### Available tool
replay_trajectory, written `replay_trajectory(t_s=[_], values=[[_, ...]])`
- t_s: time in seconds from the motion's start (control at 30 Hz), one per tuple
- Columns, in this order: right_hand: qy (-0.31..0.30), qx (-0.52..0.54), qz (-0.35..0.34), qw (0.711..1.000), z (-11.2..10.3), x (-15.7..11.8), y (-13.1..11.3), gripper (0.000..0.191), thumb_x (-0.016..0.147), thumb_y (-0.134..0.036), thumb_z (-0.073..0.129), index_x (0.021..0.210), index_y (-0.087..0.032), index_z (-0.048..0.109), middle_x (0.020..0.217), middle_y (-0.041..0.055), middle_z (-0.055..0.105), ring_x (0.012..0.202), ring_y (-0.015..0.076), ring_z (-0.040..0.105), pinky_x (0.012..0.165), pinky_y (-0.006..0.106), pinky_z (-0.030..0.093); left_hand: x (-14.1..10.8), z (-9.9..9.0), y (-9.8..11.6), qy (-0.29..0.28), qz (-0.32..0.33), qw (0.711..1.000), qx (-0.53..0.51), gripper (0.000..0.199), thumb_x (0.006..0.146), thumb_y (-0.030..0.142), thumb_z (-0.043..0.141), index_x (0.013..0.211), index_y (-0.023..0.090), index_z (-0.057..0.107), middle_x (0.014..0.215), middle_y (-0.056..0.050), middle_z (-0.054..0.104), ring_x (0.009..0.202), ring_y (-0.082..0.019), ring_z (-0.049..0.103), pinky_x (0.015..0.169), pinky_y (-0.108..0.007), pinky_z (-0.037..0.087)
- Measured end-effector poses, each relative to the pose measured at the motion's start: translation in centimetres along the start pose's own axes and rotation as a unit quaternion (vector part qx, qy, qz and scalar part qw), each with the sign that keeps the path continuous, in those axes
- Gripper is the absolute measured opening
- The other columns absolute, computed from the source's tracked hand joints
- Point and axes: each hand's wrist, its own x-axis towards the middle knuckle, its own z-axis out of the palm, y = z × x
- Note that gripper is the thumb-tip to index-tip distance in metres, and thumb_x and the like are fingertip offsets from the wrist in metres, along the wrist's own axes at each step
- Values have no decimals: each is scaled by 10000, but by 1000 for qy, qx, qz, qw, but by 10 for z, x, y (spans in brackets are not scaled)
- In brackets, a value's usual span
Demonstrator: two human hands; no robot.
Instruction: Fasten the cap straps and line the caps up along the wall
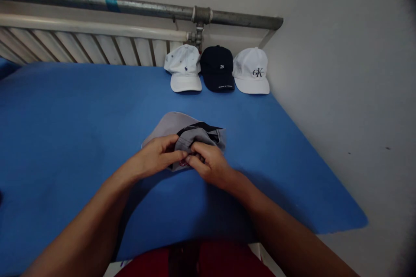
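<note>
A grey cap (173, 124) lies on the blue surface (81, 138) close in front of me, its dark inner band showing and its brim toward the upper left. My left hand (159, 154) grips the cap's left side, thumb pointing right. From the right, my right hand (209, 162) pinches the cap's fabric near its middle, its fingertips close to my left thumb. A small red mark shows on the cap just under the thumbs. Some fingertips are hidden in the folds.
Behind stand a white cap (186, 69), a black cap (217, 69) and another white cap (251, 71) in a row. A radiator (97, 47) and a metal pipe (146, 8) run along the wall. The wall (341, 95) borders the surface's right edge.
</note>
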Motion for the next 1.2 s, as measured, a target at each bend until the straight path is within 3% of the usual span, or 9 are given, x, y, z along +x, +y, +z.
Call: replay_trajectory(t_s=[0.67, 1.2], values=[[-6, 2, 6, 1000, 0, 0, 0, 198, 828, -166, 535, 642, -187, 469, 618, -43, 471, 572, 97, 413, 554, 256, 332, 0, -1, 0, 1, -1, 1000, 18, 142, 823, 300, 591, 845, 161, 605, 767, 11, 597, 691, -127, 544, 627, -268, 441], [-16, -8, 9, 1000, 0, -1, 3, 204, 831, -169, 546, 647, -192, 460, 615, -41, 461, 574, 103, 411, 541, 263, 325, -2, -2, 0, -42, 7, 999, -33, 143, 793, 227, 635, 924, 179, 604, 863, 10, 626, 799, -141, 576, 731, -276, 461]])
